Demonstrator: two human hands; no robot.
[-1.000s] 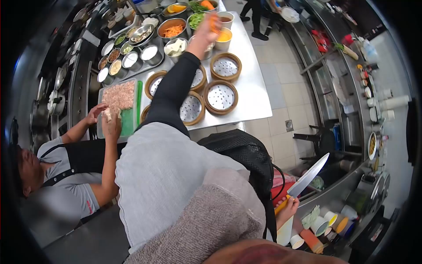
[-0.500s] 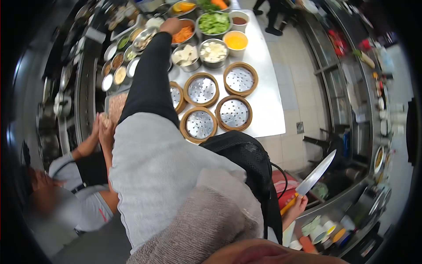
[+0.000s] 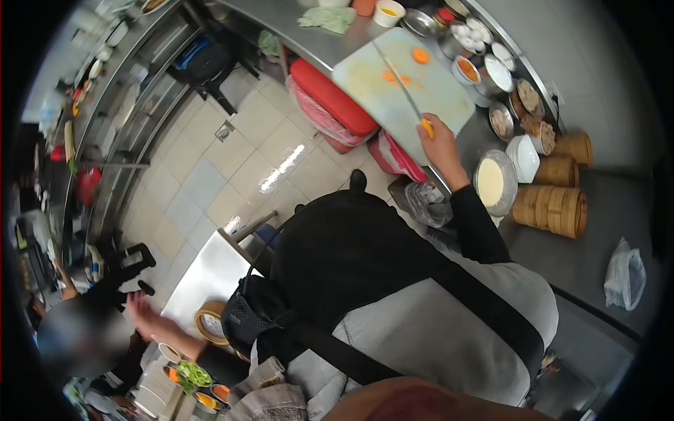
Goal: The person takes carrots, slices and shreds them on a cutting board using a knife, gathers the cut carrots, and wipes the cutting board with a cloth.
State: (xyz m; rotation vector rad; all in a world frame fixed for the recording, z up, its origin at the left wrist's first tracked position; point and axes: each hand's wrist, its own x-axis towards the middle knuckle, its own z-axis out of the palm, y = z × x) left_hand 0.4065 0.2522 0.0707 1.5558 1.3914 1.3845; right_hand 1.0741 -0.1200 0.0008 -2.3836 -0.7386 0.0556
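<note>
My right hand [image 3: 441,147] grips the yellow handle of a kitchen knife [image 3: 406,90]. The blade lies across the pale cutting board [image 3: 449,105], beside some chopped carrot [image 3: 394,77]. A round carrot piece [image 3: 420,55] is farther along the same board. On the far left, my left hand [image 3: 146,319] is held out with its fingers extended and nothing seen in it. It is near the white table [image 3: 200,281], close to a bowl of chopped greens [image 3: 193,375] and a bamboo steamer [image 3: 210,323].
Several bowls line the wall behind the board, one with eggs [image 3: 472,34]. To the right stand a bowl of pale batter [image 3: 490,182] and stacked bamboo steamers [image 3: 551,210]. A red lidded bin [image 3: 335,98] sits below the counter. Another person [image 3: 84,337] is at far left.
My body has turned from the steamer table toward the counter. The left hand has left the shredded-carrot bowl and is extended. The knife, still in my right hand, has come over the cutting board.
</note>
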